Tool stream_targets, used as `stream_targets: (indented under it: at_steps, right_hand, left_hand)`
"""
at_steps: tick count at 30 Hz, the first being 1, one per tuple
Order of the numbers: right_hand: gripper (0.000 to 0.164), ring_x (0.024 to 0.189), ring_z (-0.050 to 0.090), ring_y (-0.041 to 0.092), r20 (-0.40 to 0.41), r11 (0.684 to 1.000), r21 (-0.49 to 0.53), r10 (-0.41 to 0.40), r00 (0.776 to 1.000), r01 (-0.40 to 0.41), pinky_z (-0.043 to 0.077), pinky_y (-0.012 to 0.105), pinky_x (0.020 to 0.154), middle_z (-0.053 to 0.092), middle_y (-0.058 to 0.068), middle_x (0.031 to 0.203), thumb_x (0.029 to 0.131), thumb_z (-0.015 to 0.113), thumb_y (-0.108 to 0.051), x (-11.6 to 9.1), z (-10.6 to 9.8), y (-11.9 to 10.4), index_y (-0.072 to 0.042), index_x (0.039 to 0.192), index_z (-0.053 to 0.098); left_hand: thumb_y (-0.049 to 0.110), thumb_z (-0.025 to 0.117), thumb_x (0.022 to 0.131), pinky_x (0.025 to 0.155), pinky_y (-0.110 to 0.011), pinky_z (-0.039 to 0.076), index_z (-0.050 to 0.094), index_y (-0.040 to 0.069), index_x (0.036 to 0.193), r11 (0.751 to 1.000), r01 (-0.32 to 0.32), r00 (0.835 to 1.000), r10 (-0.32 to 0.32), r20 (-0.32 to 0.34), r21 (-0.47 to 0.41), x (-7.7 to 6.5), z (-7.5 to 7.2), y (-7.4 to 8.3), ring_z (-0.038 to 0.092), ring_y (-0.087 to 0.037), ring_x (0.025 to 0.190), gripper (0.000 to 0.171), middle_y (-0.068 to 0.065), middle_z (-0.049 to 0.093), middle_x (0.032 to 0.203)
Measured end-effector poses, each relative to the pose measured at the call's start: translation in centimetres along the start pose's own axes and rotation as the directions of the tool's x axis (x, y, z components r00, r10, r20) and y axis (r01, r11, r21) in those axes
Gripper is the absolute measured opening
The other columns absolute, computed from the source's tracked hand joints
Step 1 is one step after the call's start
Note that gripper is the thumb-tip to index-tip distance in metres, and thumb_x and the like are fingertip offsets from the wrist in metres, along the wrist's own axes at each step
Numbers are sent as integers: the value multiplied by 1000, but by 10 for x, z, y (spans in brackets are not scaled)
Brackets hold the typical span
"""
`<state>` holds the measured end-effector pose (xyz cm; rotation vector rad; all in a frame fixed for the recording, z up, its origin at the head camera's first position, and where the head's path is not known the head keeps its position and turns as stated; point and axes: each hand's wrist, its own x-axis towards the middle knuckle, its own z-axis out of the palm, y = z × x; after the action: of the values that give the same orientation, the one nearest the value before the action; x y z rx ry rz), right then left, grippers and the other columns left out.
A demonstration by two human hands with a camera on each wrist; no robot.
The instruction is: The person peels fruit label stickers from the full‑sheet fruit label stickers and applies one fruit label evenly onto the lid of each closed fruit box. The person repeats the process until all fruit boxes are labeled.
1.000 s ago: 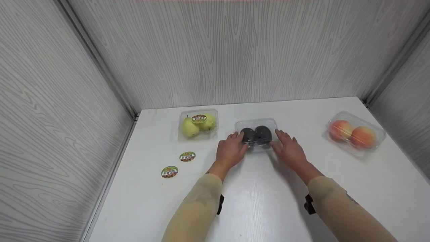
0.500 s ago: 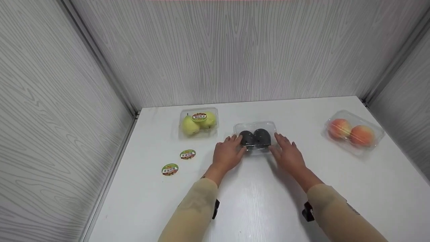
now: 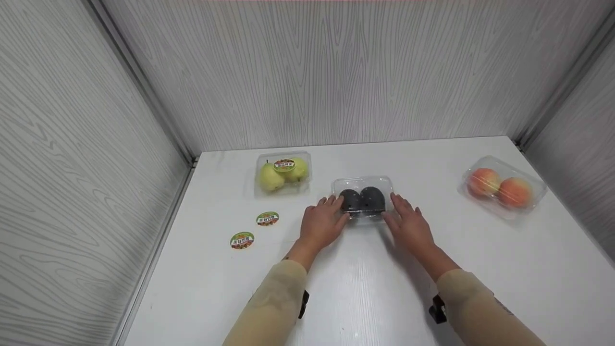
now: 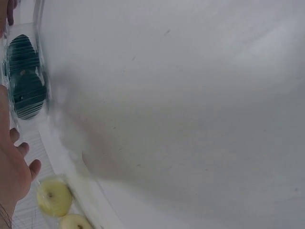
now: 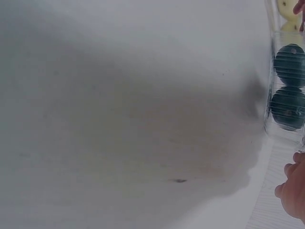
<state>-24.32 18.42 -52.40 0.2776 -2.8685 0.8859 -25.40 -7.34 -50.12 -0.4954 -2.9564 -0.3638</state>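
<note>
the left hand [image 3: 319, 225] and right hand [image 3: 411, 228] flank the dark-fruit box [image 3: 358, 182], blocking its sides. behind it a hand could pass; leftward stands the pear box [image 3: 297, 188].

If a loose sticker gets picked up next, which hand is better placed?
Likely the left hand: both loose stickers lie nearer it, on its side of the box of dark fruit, while the right hand is at the box's opposite side.

back wall [image 3: 307, 72]: pale grey, wood-grain
left wall [image 3: 72, 168]: same, swirly grain
right wall [image 3: 581, 149]: matching
corner trim [image 3: 142, 81]: grey
tabletop [image 3: 432, 163]: white, soft glare
</note>
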Motion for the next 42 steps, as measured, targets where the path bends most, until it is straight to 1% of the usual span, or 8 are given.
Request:
stream_targets:
  at_steps: [9, 14, 21, 27, 36, 42]
  right_hand:
    - [69, 153, 35, 42, 5, 1000, -1, 1, 1000, -1, 18, 61, 126, 38, 23, 166, 110, 56, -38, -3, 3, 0, -3, 165, 34]
    - [67, 153, 36, 43, -10, 1000, -6, -13, 1000, 13, 18, 62, 125, 39, 24, 165, 110, 56, -36, -5, 3, -1, -3, 164, 35]
    - [69, 154, 33, 42, 11, 1000, -11, -11, 1000, 11, 17, 62, 126, 36, 23, 167, 111, 56, -38, -9, 3, -2, -4, 166, 32]
    - [69, 153, 34, 44, 0, 1000, -15, -12, 1000, 12, 17, 62, 125, 37, 23, 166, 111, 55, -39, -12, 3, -3, -4, 165, 32]
    - [69, 154, 33, 42, 8, 1000, 1, -7, 1000, 7, 16, 62, 126, 36, 22, 167, 111, 56, -38, -13, 4, -3, -4, 166, 32]
    - [69, 154, 34, 42, -5, 1000, 5, -9, 1000, 9, 17, 61, 126, 37, 22, 167, 110, 57, -38, -15, 5, -2, -4, 165, 33]
  left_hand:
    - [50, 49, 110, 106, -51, 49, 53, 19, 158, 1000, 2, 1000, -2, 10, 31, -6, 0, -1, 53, -29, 143, 58, -7, 56, 156]
    - [50, 49, 110, 105, -51, 49, 53, 18, 158, 1000, 2, 1000, -2, 0, 22, -8, 2, -1, 53, -30, 143, 58, -8, 57, 156]
    - [49, 51, 109, 104, -52, 49, 55, 18, 156, 1000, 2, 1000, -2, -16, 11, -13, 3, -1, 54, -30, 143, 57, -8, 58, 155]
    - [50, 51, 109, 103, -52, 50, 55, 18, 156, 1000, -5, 1000, 6, -30, 20, -15, 2, 0, 55, -30, 141, 57, -8, 59, 154]
    - [50, 49, 110, 105, -52, 49, 54, 18, 157, 1000, 7, 1000, -7, -6, 20, -18, -1, 2, 53, -29, 143, 57, -8, 56, 156]
    - [50, 48, 110, 103, -52, 50, 53, 18, 157, 999, -3, 1000, 3, -4, 32, -18, 0, 2, 53, -30, 142, 58, -8, 56, 156]
